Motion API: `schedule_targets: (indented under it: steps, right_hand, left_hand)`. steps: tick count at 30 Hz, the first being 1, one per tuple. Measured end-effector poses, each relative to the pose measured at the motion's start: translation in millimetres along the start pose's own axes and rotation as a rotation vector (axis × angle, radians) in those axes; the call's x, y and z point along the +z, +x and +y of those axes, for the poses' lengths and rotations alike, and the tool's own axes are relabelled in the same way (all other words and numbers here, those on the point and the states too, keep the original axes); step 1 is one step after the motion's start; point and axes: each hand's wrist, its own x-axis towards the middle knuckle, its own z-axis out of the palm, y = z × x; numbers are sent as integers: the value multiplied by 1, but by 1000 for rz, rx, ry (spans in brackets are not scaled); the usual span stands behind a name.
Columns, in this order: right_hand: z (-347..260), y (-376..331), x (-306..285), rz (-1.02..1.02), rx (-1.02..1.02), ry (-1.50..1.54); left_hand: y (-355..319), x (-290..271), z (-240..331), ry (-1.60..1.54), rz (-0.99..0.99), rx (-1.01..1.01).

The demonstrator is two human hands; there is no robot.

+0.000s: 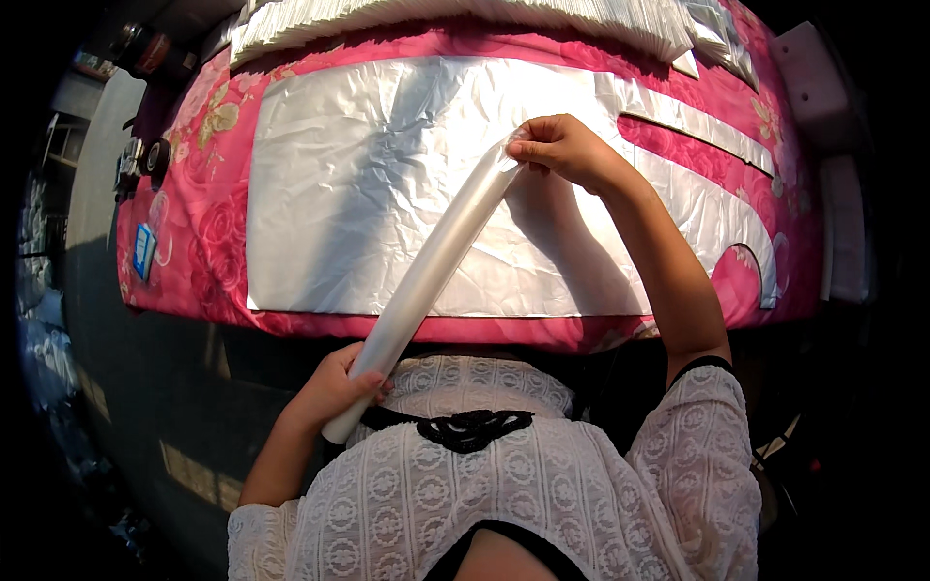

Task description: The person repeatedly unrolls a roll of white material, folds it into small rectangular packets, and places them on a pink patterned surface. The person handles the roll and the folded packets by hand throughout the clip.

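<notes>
A long, narrow roll of whitish translucent plastic film (431, 266) slants across the front of my body. Near its lower end, my left hand (339, 389) wraps round it close to my waist. My right hand (560, 150) pinches the upper end between thumb and fingers. Beneath the roll's upper part lies a wide, creased white plastic sheet (310, 194), flat on the table. Strap-like strips (702, 126) reach out from its right side, with a curved cut-out between them. My right arm throws a shadow on the sheet.
The table has a pink floral cloth (208, 232). Along its far edge runs a long row of stacked white folded pieces (465, 21). A small blue packet (144, 250) and a roll of tape (155, 157) lie at the left. Pale chairs (819, 82) stand at the right.
</notes>
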Motion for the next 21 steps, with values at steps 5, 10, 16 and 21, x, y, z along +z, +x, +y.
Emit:
schedule_targets:
  steps: [5,10,16,21]
  right_hand:
    - [34,-10,-88,472,-68,-153]
    - [62,-38,-151,563,-48,-60]
    - [46,-28,-110,383,-75,-33]
    - [10,6,-52,246,-137,-142]
  left_hand:
    - [-16,-45,-26,-18,-211,-145]
    - [-44,-76,-33,148,-273,-235]
    - [2,-35,76,850,-223,214]
    - [49,25,131,1289,66,752]
